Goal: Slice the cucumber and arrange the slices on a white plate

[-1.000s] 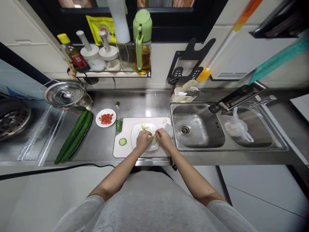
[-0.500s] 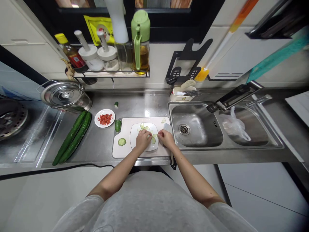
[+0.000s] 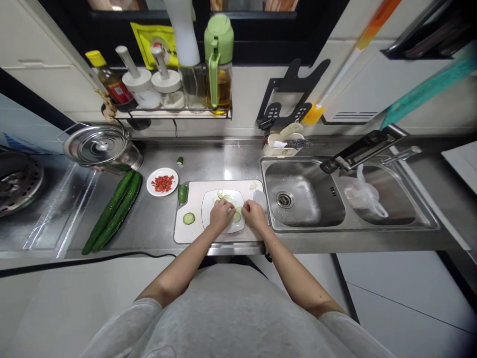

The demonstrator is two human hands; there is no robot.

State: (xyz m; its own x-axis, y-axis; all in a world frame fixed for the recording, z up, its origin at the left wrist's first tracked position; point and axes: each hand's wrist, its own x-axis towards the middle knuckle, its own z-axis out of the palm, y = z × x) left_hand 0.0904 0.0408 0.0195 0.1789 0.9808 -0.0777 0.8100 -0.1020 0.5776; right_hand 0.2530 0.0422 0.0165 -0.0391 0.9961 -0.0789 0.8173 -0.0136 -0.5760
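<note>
A white squarish plate (image 3: 207, 219) lies on a pale cutting board (image 3: 182, 233). Thin cucumber slices (image 3: 237, 217) rest along its far and right parts. Over the plate's middle, my left hand (image 3: 221, 215) is closed with curled fingers; what they hold is hidden. My right hand (image 3: 254, 215) pinches at the plate's right edge, its fingertips on a pale cucumber slice (image 3: 239, 210). A knife blade (image 3: 260, 198) lies on the board's right side, partly behind my right hand. One round cucumber slice (image 3: 189, 218) sits on the board's left.
A cut cucumber piece (image 3: 182, 193) and a small cucumber end (image 3: 180, 160) lie near the board. To the left are a dish of chopped red bits (image 3: 150, 189), two whole cucumbers (image 3: 115, 214) and a lidded pot (image 3: 100, 146). A double sink (image 3: 305, 199) adjoins on the right.
My right hand has shifted slightly left and turned a little at the plate's edge. The left hand stays nearly in place.
</note>
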